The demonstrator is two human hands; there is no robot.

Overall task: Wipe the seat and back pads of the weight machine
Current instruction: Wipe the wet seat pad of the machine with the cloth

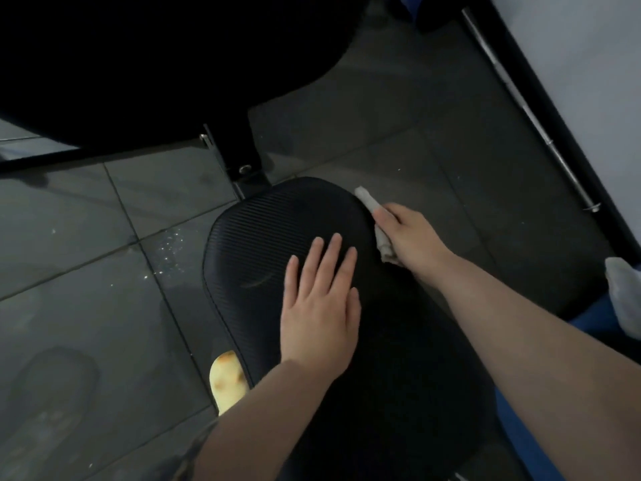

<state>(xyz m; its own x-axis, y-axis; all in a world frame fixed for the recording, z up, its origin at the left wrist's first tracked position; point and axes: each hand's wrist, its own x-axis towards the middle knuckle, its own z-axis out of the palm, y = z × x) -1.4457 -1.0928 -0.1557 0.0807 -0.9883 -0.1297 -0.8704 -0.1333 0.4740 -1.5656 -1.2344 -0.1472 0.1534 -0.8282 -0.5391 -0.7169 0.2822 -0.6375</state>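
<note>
Basically, risks first. The left hand (321,300) lay flat and spread on the ribbed black seat pad (277,244), holding nothing; its palm covered a patch the wipe could miss. The right hand (409,234) gripped a rolled grey cloth (376,220) against the pad's right edge, so the roll could slip off onto the tiled floor (86,272). The back pad was possibly the dark mass at upper left (138,64); too dim to confirm.

Count, left to right: one yellow slipper (227,378), one seat pad, two hands, one cloth, one steel bar (530,112) by the wall.
</note>
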